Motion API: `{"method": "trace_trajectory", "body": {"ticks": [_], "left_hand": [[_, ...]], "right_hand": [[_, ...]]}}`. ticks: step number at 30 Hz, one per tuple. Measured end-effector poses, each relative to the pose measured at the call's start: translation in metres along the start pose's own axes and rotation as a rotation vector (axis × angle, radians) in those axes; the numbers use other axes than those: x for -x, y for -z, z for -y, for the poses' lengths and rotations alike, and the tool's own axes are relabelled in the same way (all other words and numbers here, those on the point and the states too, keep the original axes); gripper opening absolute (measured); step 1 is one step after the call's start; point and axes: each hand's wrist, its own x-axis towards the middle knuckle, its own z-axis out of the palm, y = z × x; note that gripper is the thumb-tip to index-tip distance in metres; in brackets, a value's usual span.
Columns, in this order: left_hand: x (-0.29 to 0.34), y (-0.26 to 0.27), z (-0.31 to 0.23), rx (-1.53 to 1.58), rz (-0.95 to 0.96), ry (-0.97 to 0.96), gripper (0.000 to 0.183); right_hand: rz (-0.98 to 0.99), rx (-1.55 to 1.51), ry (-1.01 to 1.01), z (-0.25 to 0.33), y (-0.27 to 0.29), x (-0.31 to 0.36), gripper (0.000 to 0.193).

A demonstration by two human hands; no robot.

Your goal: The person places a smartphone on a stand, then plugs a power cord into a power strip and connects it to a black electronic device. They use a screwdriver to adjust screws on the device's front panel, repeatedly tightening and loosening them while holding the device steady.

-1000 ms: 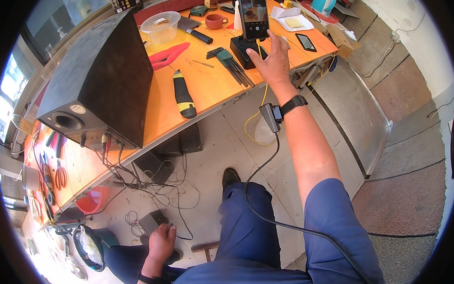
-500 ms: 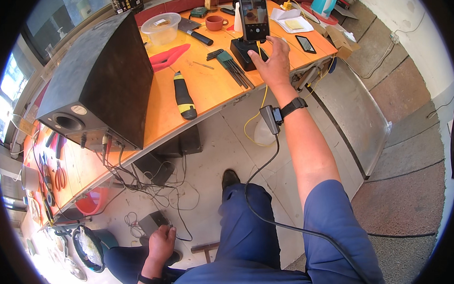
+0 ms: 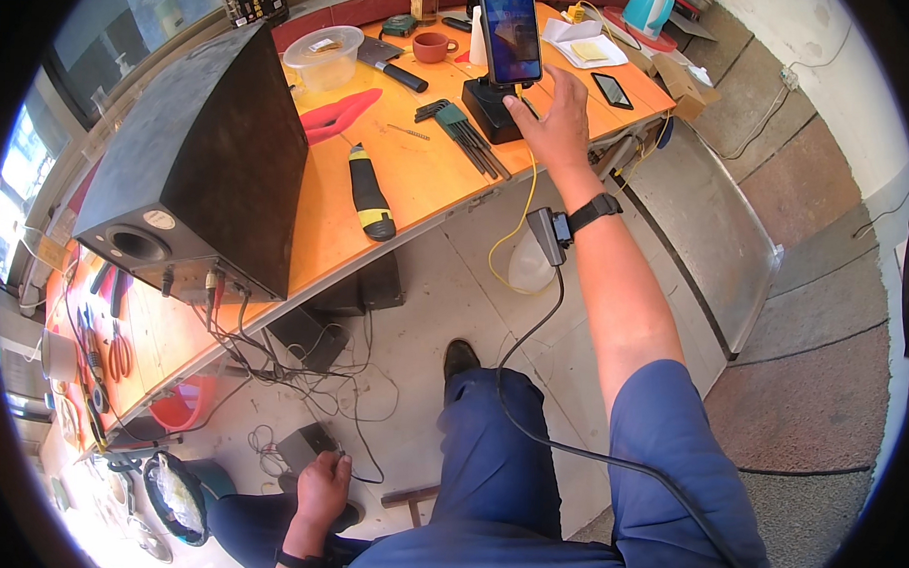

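A smartphone (image 3: 513, 34) stands upright on a black stand (image 3: 493, 109) on the orange table, its screen lit with app icons, and a yellow cable (image 3: 531, 187) hangs from it. Just right of the stand is my right hand (image 3: 560, 122), thumb and fingers apart with nothing between them. A strap and a small black device (image 3: 548, 235) are on that wrist. My left hand (image 3: 323, 488) is curled closed low over my left leg; whatever its fingers may hold is hidden. A hex key set (image 3: 462, 134) in a green holder lies beside the stand.
A big black speaker (image 3: 203, 165) stands on the table's left, its cables (image 3: 301, 379) tangled down to the floor. A black-and-yellow screwdriver handle (image 3: 370, 193), a cleaver (image 3: 394, 67), a brown cup (image 3: 433, 47) and a plastic bowl (image 3: 324, 61) are nearby.
The phone's screen has switched from a camera display to app icons. My right hand has drawn slightly away from the phone, down and to the right. My left hand has stayed put.
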Motion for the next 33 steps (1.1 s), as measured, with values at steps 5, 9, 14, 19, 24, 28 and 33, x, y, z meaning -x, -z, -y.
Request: {"method": "trace_trajectory", "body": {"ticks": [5, 9, 14, 19, 24, 28, 33], "left_hand": [[0.000, -0.001, 0.002, 0.020, 0.001, 0.003, 0.027], [0.000, -0.001, 0.004, 0.011, 0.003, 0.012, 0.027], [0.000, -0.001, 0.004, 0.005, 0.000, 0.006, 0.027], [0.002, 0.002, 0.000, 0.001, -0.023, -0.040, 0.029], [0.007, 0.007, -0.004, 0.013, -0.043, -0.010, 0.031], [0.012, 0.014, -0.006, 0.038, -0.090, 0.018, 0.031], [0.022, 0.031, 0.003, 0.072, -0.157, 0.055, 0.031]], "right_hand": [[0.061, 0.001, -0.030, -0.004, 0.001, 0.009, 0.070], [0.035, 0.005, -0.019, -0.001, 0.000, 0.006, 0.072], [0.026, -0.020, -0.035, 0.002, 0.001, 0.004, 0.073], [-0.013, -0.049, -0.021, 0.004, 0.003, 0.004, 0.076], [-0.094, -0.194, 0.156, 0.024, 0.032, -0.009, 0.077], [-0.036, -0.421, 0.079, 0.065, 0.083, -0.028, 0.065], [0.112, -0.697, 0.170, 0.140, 0.145, -0.023, 0.056]]}}
